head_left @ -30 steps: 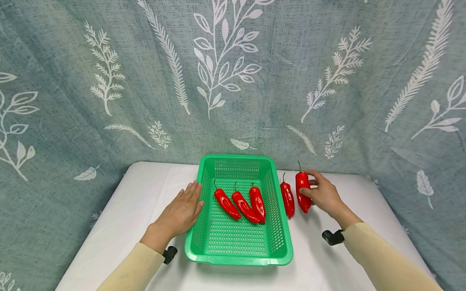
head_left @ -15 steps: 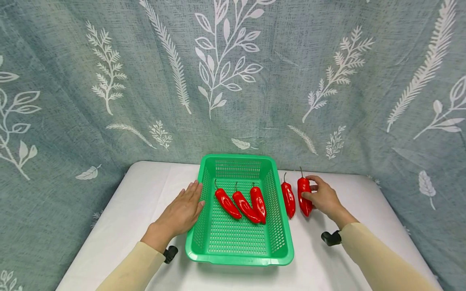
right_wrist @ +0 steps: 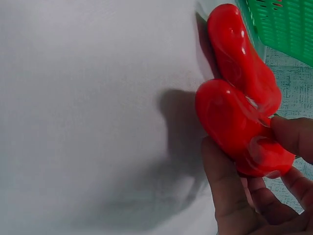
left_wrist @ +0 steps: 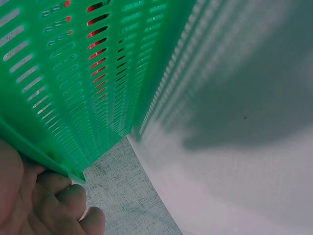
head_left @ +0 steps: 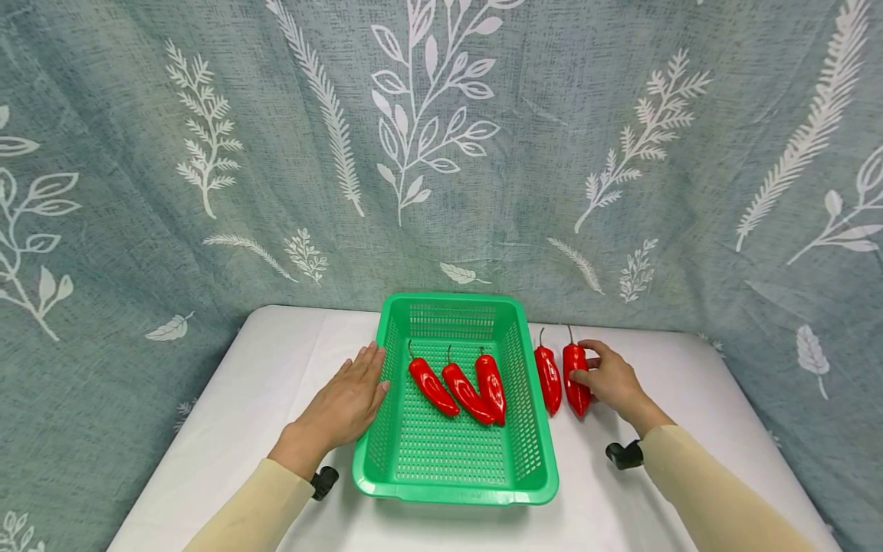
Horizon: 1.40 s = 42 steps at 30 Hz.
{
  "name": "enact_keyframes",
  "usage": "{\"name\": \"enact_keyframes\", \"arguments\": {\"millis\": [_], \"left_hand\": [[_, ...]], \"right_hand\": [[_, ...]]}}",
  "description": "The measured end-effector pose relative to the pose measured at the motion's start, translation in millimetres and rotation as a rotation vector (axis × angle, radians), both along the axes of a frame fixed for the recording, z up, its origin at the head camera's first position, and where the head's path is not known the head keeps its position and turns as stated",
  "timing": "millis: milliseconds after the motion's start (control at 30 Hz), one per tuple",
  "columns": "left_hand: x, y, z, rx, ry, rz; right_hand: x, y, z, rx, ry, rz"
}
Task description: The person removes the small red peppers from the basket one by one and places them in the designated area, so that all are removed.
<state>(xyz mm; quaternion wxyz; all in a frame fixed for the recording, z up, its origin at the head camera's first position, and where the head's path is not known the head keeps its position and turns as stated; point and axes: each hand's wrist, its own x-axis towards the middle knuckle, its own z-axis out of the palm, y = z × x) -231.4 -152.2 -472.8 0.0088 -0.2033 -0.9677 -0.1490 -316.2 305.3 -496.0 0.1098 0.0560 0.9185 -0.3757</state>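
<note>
Between the thumb and fingers of my right hand (head_left: pixel 612 383) is a red pepper (head_left: pixel 576 360), its stem pointing to the back of the table. The right wrist view shows this pepper (right_wrist: pixel 227 117) with the thumb on one side and fingers on the other. Another red pepper (head_left: pixel 548 379) lies just left of it, against the outside of the green plastic basket (head_left: pixel 451 493). My left hand (head_left: pixel 350 399) rests with straight fingers along the basket's left rim. Inside the basket lie three red peppers (head_left: pixel 431 387), side by side at a slant.
A white-covered table (head_left: pixel 265 368) carries everything. Right behind it hangs a blue-green curtain (head_left: pixel 310 192) with white leaf prints. The basket's slotted side wall (left_wrist: pixel 93 73) stands up from the table beside my left hand.
My right hand has lowered the pepper toward the table and slightly toward me, beside the other loose pepper. The left hand keeps its place on the rim.
</note>
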Motion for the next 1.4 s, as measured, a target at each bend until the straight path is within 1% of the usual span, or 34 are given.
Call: {"name": "enact_keyframes", "arguments": {"millis": [233, 433, 567, 833, 1133, 1400], "left_hand": [[-0.4, 0.4, -0.4, -0.002, 0.008, -0.001], [-0.6, 0.4, -1.0, 0.003, 0.008, 0.0], [-0.6, 0.0, -1.1, 0.006, 0.005, 0.0], [0.9, 0.2, -1.3, 0.016, 0.023, 0.004], [2.3, 0.9, -0.4, 0.018, 0.032, 0.008], [1.7, 1.0, -0.2, 0.023, 0.032, 0.005]], "right_hand": [[-3.3, 0.9, -5.3, 0.0, -0.031, -0.012], [-4.8, 1.2, -10.1, 0.003, -0.033, -0.008], [-4.2, 0.6, -10.3, 0.004, -0.035, -0.004], [-6.3, 1.6, -13.9, 0.001, -0.039, 0.007], [-6.6, 1.8, -12.2, -0.009, -0.054, 0.018], [-5.2, 0.2, -11.9, -0.002, -0.058, 0.008]]}}
